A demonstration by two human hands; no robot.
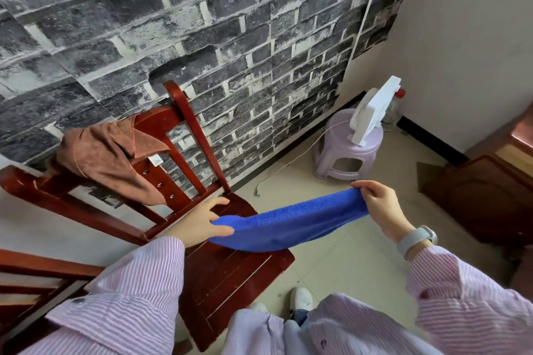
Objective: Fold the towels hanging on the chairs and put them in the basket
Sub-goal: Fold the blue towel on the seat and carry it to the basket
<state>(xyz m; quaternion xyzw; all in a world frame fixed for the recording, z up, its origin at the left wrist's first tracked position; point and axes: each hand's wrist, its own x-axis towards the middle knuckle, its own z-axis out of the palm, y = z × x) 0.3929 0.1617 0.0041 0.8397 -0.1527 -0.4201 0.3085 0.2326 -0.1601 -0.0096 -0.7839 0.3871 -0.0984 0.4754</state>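
Two hands, left hand (206, 220) and right hand (380, 204), pinch blue terry towel (288, 225) ends, mid-fold; next, probably bring the pinched ends together.

Setting: home room | showing: brick-pattern wallpaper (202, 23) peeling, wooden chair (230, 262) standing on tiled floor (346, 253), plastic stool (343, 153) carrying small fan (372, 112)

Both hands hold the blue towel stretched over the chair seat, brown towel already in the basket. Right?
Not quite. Both hands, left hand and right hand, do hold the blue towel over the seat, but the head view shows the brown towel draped on the chair back.
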